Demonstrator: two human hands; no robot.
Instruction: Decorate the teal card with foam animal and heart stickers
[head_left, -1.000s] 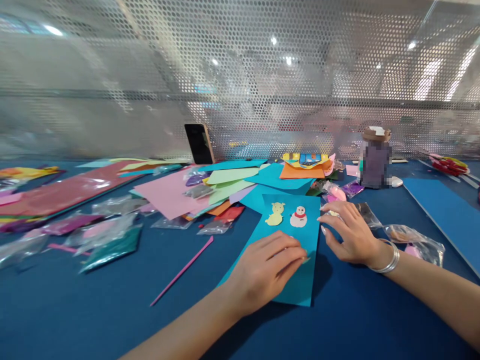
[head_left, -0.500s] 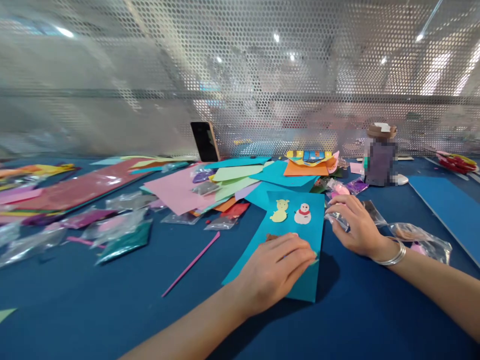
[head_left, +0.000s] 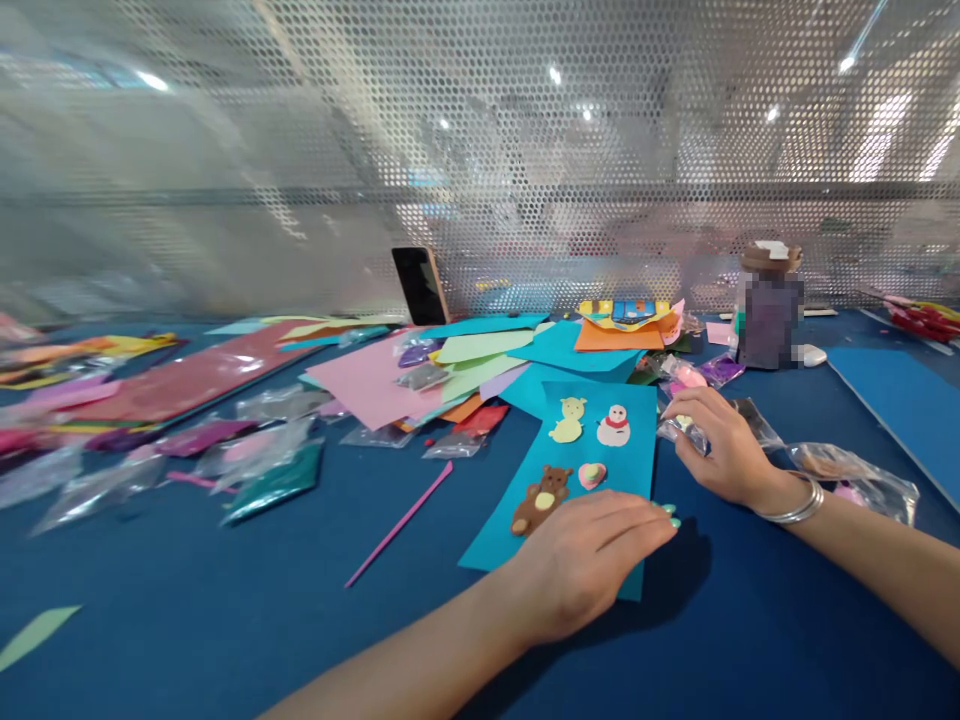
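A teal card [head_left: 592, 510] lies on the blue table in front of me. Stuck on it are a yellow figure [head_left: 568, 421], a snowman [head_left: 614, 427], a brown bear [head_left: 539, 499] and a small pink shape [head_left: 592, 474]. My left hand [head_left: 592, 560] rests flat on the card's near end, fingers stretched out toward the right. My right hand [head_left: 716, 450], with a silver bangle at the wrist, is closed on a small clear plastic bag [head_left: 682, 430] just right of the card.
Coloured paper sheets [head_left: 420, 375] and several plastic bags [head_left: 262, 470] are scattered across the table's left and middle. A pink strip [head_left: 401, 522] lies left of the card. A phone [head_left: 421, 286] leans on the perforated screen. A brown-lidded jar [head_left: 769, 305] stands at the back right.
My left hand slid toward me along the card, uncovering the brown bear and the pink shape. My right hand closed on the clear bag beside the card. The view shifted slightly.
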